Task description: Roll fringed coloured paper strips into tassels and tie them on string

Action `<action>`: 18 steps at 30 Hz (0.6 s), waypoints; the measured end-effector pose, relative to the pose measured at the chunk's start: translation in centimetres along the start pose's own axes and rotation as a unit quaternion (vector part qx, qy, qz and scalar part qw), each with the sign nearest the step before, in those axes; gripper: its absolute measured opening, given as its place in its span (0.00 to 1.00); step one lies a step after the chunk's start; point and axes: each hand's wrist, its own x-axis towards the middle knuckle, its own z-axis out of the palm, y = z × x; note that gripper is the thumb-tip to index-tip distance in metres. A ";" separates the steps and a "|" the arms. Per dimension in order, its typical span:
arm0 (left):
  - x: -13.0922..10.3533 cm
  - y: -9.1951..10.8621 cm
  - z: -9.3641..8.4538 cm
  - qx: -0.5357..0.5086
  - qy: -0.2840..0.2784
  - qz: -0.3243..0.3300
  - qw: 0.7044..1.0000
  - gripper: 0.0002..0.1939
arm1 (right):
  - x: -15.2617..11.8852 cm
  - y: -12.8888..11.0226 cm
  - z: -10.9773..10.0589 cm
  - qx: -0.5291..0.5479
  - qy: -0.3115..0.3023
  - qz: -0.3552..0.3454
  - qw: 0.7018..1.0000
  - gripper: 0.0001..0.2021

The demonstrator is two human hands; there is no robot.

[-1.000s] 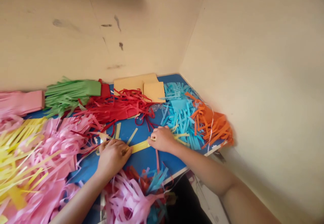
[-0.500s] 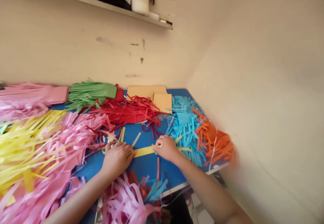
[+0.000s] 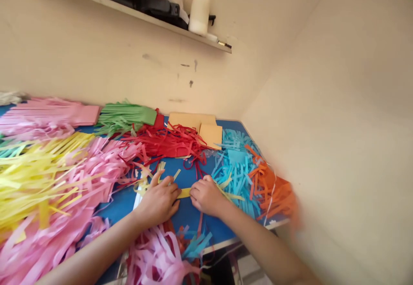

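A yellow paper strip [image 3: 185, 193] lies across the blue table between my two hands, with thin fringe ends sticking out beyond both. My left hand [image 3: 161, 199] rests over its left end, fingers curved down onto the paper and one finger lifted a little. My right hand [image 3: 206, 194] is closed on the right part of the strip, fingertips pressed together. What lies under each palm is hidden. Behind my hands lies red fringed paper [image 3: 171, 141]. Light blue fringed paper [image 3: 237, 158] is just beyond my right hand.
Pink fringe [image 3: 97, 169] and yellow fringe [image 3: 35, 177] cover the left side. Green fringe [image 3: 129, 115] and peach paper [image 3: 211, 135] lie along the wall. Orange fringe [image 3: 274, 190] hangs at the right edge, lilac strips [image 3: 158, 255] in front. A shelf above holds a white bottle [image 3: 200, 10].
My hands have come closer together, so less of the yellow strip shows between them. My left hand has spread slightly and moved right. The camera view has shifted up and left.
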 end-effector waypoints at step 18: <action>-2.4 -3.0 0.8 -0.030 0.065 -0.045 0.996 0.13 | -1.0 2.0 0.3 0.042 0.030 0.072 0.996 0.11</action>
